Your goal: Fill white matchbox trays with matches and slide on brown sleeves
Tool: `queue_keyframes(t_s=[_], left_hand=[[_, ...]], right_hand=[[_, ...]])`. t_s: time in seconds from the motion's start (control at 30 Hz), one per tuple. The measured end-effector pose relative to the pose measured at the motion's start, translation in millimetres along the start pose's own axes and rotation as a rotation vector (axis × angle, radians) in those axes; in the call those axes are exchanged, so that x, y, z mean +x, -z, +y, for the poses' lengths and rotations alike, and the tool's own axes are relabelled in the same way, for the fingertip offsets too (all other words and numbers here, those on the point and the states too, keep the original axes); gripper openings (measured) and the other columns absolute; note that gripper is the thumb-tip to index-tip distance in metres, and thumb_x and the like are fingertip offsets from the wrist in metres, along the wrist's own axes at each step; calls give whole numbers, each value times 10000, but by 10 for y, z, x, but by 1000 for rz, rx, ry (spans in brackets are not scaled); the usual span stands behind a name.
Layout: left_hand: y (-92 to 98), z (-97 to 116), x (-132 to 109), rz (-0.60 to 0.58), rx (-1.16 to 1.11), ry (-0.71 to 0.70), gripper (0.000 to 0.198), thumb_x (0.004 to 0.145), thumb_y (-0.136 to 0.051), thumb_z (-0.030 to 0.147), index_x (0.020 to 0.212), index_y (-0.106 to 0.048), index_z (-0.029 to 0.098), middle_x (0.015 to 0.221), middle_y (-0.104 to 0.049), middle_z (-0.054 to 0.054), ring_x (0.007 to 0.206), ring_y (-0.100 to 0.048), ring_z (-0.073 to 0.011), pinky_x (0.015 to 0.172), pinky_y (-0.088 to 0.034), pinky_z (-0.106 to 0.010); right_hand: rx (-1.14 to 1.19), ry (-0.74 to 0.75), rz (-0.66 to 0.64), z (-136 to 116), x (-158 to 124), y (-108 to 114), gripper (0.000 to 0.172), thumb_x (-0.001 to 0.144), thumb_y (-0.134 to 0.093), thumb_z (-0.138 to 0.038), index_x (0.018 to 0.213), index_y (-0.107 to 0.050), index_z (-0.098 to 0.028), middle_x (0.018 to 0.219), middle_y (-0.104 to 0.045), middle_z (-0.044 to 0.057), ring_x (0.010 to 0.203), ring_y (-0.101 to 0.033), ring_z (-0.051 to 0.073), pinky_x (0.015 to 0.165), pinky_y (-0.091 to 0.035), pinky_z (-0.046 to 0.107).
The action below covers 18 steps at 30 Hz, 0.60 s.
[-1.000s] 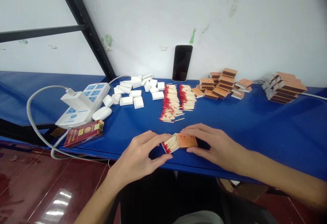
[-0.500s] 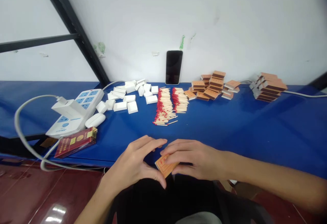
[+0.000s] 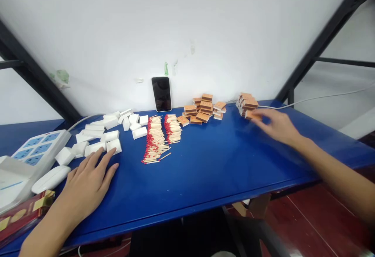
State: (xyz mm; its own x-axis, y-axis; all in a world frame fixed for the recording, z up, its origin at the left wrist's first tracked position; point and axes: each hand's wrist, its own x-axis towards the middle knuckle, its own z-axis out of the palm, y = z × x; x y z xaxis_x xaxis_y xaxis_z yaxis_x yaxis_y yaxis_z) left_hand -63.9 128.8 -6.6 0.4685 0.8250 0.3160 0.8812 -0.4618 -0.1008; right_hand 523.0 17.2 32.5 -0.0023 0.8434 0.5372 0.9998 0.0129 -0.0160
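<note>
At the right end of the blue table, my right hand point(image 3: 274, 124) pinches a matchbox point(image 3: 251, 115) against the front of a stack of orange matchboxes point(image 3: 245, 100). My left hand point(image 3: 89, 179) lies on the table at the left with fingers spread, holding nothing. Its fingertips reach the nearest of several white matchbox trays point(image 3: 114, 145); whether they touch I cannot tell. Two rows of red-tipped matches, a longer one point(image 3: 155, 138) and a shorter one point(image 3: 172, 128), lie mid-table. Between them and the stack is a loose pile of orange matchbox sleeves point(image 3: 202, 110).
A black phone point(image 3: 162, 94) leans against the white wall. On the left are a power strip point(image 3: 43, 147), a white rounded object point(image 3: 51, 179) and a dark red packet point(image 3: 22, 218). A white cable point(image 3: 322, 96) runs behind the stack to the right.
My right hand has carried the matchbox from the front edge to the stack at the right. My left hand has let go and moved left to the white trays. The view has turned right.
</note>
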Motion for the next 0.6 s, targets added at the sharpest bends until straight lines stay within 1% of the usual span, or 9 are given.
queue_keyframes(t_s=[0.07, 0.13, 0.23, 0.3, 0.4, 0.5, 0.53, 0.6], left_hand=[[17, 23, -7, 13, 43, -28, 568, 1010, -263, 449, 1453, -457, 150, 1345, -543, -231, 1239, -499, -463, 863, -491, -612], [71, 77, -22, 38, 79, -58, 560, 1012, -248, 427, 1423, -492, 134, 1263, -583, -224, 1201, -517, -451, 837, -499, -582], [151, 129, -27, 53, 95, -89, 546, 1012, -251, 415, 1367, -543, 119, 1193, -600, -218, 1139, -537, -439, 816, -499, -558], [178, 123, -17, 60, 98, -103, 520, 1007, -273, 418, 1264, -609, 116, 1151, -601, -214, 1091, -543, -430, 821, -493, -545], [191, 83, 12, 70, 120, -124, 460, 999, -290, 395, 1070, -670, 146, 1085, -595, -194, 985, -550, -394, 822, -488, -525], [210, 44, 63, 65, 112, -142, 416, 990, -308, 368, 990, -676, 174, 1052, -582, -178, 941, -548, -365, 834, -487, -521], [221, 35, 86, 60, 97, -146, 405, 986, -319, 363, 979, -678, 175, 1055, -578, -178, 945, -549, -360, 842, -487, -521], [248, 28, 141, 37, 65, -154, 390, 980, -334, 348, 981, -679, 167, 1092, -567, -181, 968, -554, -350, 862, -488, -516]], right_hand=[[-13, 34, -80, 116, -58, -164, 361, 942, -492, -393, 1119, -706, -163, 1079, -732, 139, 1039, -656, 316, 927, -516, 462], [-27, 47, -98, 157, -68, -280, 364, 933, -482, -385, 1077, -728, -159, 1082, -722, 158, 1065, -636, 340, 933, -504, 511], [-49, 55, -69, 111, 4, -325, 364, 921, -481, -376, 1064, -734, -158, 1148, -676, 188, 1105, -598, 368, 942, -479, 564], [-44, 77, -47, 2, 96, -306, 360, 928, -475, -359, 1124, -714, -174, 1193, -648, 173, 1122, -590, 342, 959, -479, 531], [-22, 130, -30, -233, 318, -277, 399, 951, -447, -341, 1273, -638, -201, 1277, -603, 142, 1174, -574, 292, 999, -465, 454], [-78, 134, -32, -424, 645, -291, 515, 948, -457, -416, 1399, -541, -184, 1397, -525, 171, 1237, -533, 334, 1019, -424, 480], [-103, 108, -57, -458, 760, -309, 556, 946, -451, -464, 1413, -530, -174, 1391, -536, 183, 1230, -535, 350, 1013, -417, 490], [-122, 81, -155, -483, 962, -361, 591, 956, -399, -536, 1377, -573, -159, 1289, -622, 187, 1150, -584, 349, 972, -433, 474]])
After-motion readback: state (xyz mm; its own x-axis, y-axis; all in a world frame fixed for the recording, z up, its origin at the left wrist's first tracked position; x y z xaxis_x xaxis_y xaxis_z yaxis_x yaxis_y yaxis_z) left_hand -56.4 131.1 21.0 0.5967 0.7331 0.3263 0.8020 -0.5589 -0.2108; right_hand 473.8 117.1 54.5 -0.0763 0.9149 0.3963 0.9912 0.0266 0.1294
